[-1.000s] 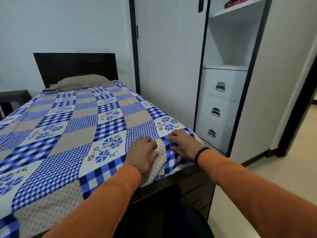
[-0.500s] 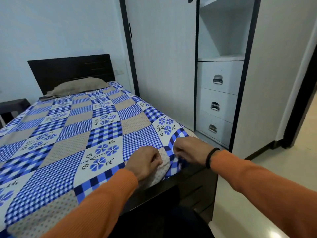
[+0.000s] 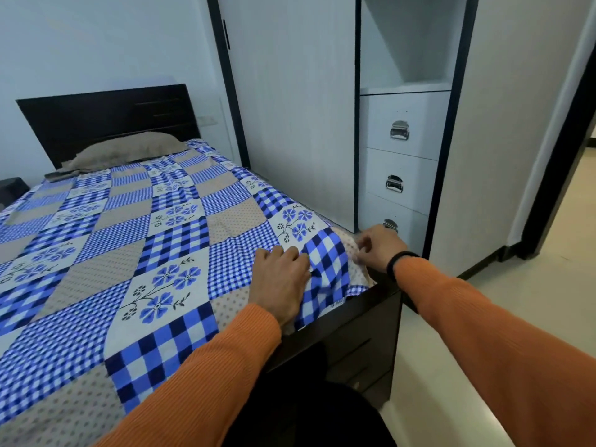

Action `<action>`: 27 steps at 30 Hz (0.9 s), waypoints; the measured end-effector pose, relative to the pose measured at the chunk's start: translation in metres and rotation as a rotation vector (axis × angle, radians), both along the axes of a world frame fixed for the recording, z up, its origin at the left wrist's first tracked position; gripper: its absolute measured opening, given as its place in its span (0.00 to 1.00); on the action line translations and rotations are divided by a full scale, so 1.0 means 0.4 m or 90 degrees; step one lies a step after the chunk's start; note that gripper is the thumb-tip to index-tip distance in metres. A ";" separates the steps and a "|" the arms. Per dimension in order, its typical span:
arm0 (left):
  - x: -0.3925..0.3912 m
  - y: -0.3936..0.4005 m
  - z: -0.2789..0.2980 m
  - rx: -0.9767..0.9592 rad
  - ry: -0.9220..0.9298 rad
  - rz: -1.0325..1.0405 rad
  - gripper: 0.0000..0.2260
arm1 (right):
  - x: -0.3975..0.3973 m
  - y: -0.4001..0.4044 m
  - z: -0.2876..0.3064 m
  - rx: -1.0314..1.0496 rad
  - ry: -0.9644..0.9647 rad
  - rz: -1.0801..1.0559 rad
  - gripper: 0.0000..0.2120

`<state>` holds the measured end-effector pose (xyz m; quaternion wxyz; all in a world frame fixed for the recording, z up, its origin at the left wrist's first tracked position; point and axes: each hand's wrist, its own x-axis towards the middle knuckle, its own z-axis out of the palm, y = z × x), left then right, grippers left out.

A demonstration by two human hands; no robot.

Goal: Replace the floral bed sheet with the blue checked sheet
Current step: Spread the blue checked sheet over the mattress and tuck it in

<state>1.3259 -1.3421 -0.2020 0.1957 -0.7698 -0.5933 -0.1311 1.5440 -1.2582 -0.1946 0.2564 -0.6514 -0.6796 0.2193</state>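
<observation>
Head view, left hand (image 3: 280,282) flat on blue checked sheet (image 3: 135,253), right hand (image 3: 380,246) pinching corner

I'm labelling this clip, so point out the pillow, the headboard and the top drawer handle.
pillow (image 3: 125,150), head view, middle of its top face.
headboard (image 3: 106,119), head view, centre of the dark panel.
top drawer handle (image 3: 399,130), head view, middle of the metal pull.

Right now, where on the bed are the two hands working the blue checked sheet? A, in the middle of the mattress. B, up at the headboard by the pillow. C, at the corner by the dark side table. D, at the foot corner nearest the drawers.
D: the left hand and right hand are both on the blue checked sheet at the foot corner beside the drawers.
</observation>
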 end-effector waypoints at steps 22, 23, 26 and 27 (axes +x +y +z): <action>0.020 -0.034 -0.110 -0.221 -0.256 0.023 0.19 | 0.094 -0.009 -0.074 0.074 -0.140 -0.013 0.05; 0.021 -0.028 -0.123 -0.275 -0.268 0.030 0.20 | 0.077 -0.013 -0.078 0.102 -0.129 -0.019 0.05; 0.025 -0.014 -0.128 -0.449 -0.317 0.070 0.24 | 0.043 -0.034 -0.079 0.130 -0.131 0.010 0.08; 0.027 -0.012 -0.126 -0.473 -0.316 0.082 0.24 | 0.037 -0.041 -0.077 0.096 -0.149 0.033 0.08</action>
